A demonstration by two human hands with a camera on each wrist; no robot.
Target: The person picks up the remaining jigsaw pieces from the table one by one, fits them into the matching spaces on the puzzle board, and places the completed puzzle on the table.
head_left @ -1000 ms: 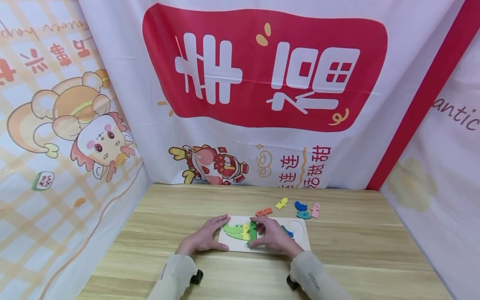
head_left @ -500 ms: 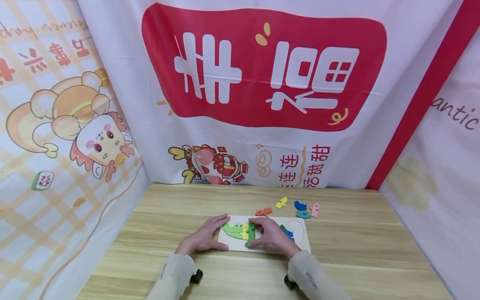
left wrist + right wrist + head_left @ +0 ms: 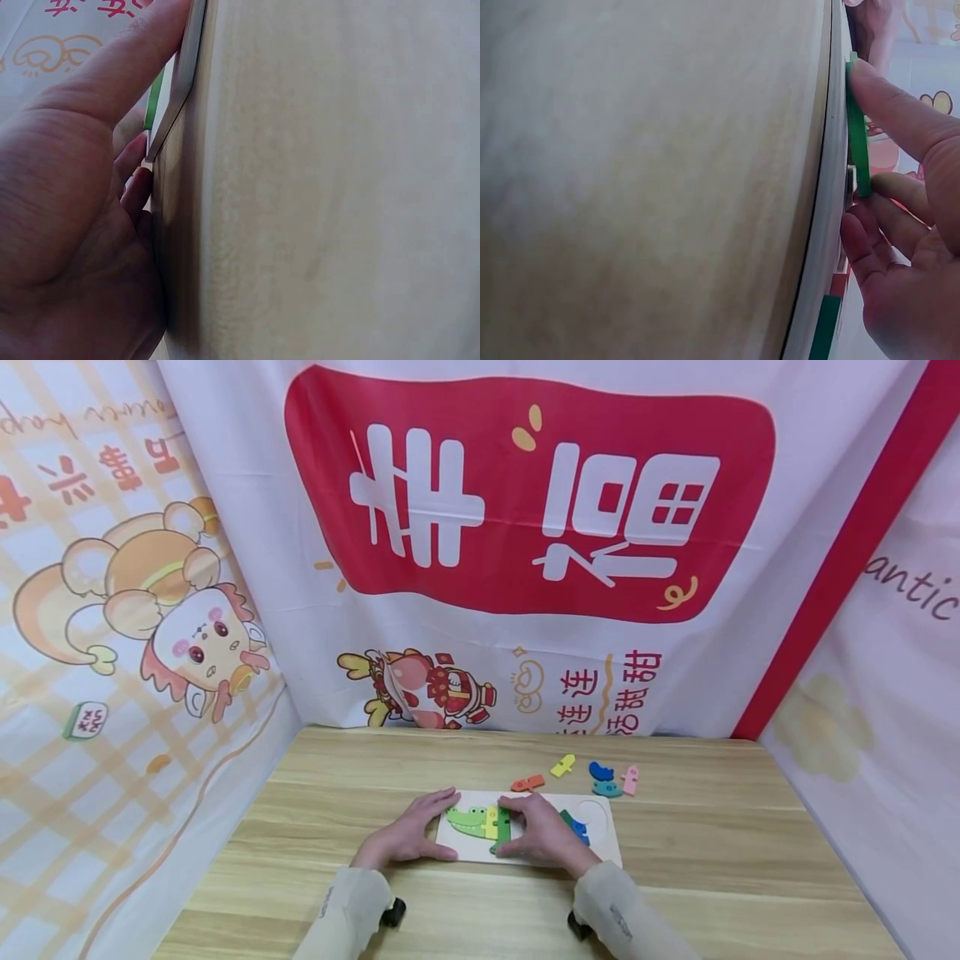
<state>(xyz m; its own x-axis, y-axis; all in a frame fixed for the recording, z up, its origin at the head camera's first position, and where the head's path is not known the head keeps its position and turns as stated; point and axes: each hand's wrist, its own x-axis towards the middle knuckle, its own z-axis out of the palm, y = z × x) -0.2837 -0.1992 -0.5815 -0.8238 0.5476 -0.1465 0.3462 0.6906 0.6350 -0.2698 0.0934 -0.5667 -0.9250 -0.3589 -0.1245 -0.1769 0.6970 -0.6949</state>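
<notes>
- Right hand (image 3: 546, 831), pinching the green puzzle piece (image 3: 503, 827), lower centre: both shifted slightly frame-left since one second ago.
- Left hand (image 3: 408, 833): spread wide, gripping the crocodile puzzle board (image 3: 606, 839) by its left end.

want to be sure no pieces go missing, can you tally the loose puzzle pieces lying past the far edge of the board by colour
orange piece: 1
yellow piece: 1
dark blue piece: 1
teal piece: 1
pink piece: 1
Total: 5
</notes>
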